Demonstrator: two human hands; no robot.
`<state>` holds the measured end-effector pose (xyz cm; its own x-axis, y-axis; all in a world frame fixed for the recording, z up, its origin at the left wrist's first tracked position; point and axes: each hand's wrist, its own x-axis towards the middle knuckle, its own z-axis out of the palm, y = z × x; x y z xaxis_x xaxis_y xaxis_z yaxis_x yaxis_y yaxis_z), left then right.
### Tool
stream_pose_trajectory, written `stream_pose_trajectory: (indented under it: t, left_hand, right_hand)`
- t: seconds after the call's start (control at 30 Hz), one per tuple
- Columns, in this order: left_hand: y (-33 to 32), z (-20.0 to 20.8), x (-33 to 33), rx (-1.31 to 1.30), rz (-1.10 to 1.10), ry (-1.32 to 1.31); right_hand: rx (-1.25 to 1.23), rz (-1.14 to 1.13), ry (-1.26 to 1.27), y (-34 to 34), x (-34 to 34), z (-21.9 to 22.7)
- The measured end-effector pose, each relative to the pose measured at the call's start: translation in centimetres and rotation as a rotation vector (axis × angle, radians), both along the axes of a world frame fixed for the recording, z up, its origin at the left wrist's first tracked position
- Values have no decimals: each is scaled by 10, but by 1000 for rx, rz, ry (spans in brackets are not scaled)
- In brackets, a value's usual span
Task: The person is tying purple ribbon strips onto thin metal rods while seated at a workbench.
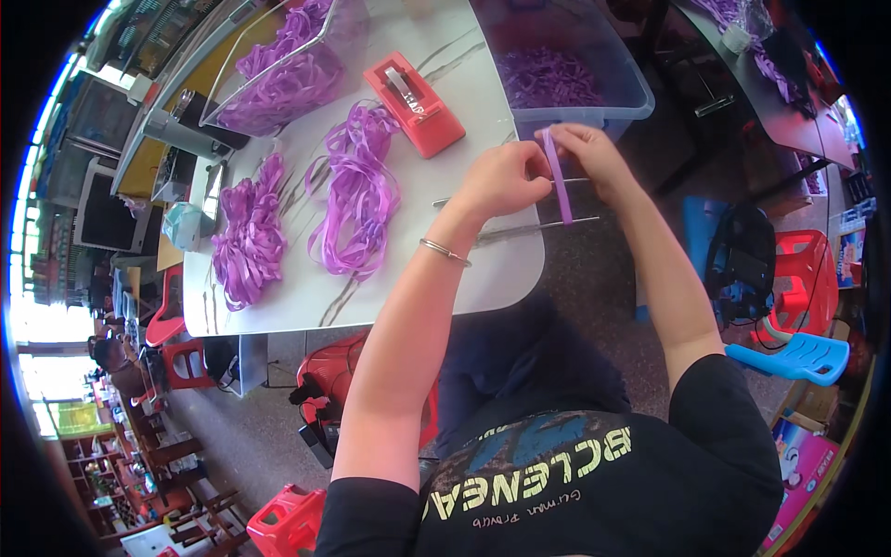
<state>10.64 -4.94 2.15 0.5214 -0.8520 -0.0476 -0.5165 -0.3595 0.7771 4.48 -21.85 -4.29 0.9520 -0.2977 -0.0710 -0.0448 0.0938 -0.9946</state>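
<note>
A strip of purple ribbon (560, 181) stands across two thin metal rods (580, 221) that stick out past the table's right edge. My right hand (594, 160) is closed, its fingertips pinching the ribbon's far end. Just left of the strip, my left hand (509, 180) has its fingers curled together; whatever lies between them is hidden. Left of my hands on the table lie a loose, looped bundle of purple ribbon (357, 190) and a denser purple ribbon bundle (249, 237). A red tape dispenser (434, 125) sits behind my left hand.
The white marbled table (418, 278) carries a clear bin (348, 37) of purple ribbon at its far left. Beyond my hands stands a translucent tub (594, 113) with purple pieces inside. Red stools (803, 278) and a blue plastic seat (803, 360) are at the right.
</note>
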Motion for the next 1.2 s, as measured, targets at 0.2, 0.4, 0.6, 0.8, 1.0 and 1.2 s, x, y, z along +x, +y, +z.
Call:
stream_pose_trajectory:
  t: [0.2, 0.4, 0.6, 0.8, 1.0, 1.2]
  left_hand:
    - [1, -4, 2, -65, 19, -18]
    - [-5, 4, -3, 175, 42, -151]
    - [-9, 11, -1, 227, 23, -124]
    - [-7, 8, 0, 231, 5, -127]
    - [-8, 9, -3, 234, 16, -112]
    - [-8, 7, -9, 224, 74, -143]
  right_hand:
    - [51, -133, 187, 32, -48, -32]
    - [219, -215, 122, 70, -99, -29]
    - [379, -255, 47, 77, -102, -16]
    - [640, -185, 100, 77, -104, -7]
    - [1344, -52, 174, 75, -105, -7]
    - [1655, -13, 120, 76, -104, -9]
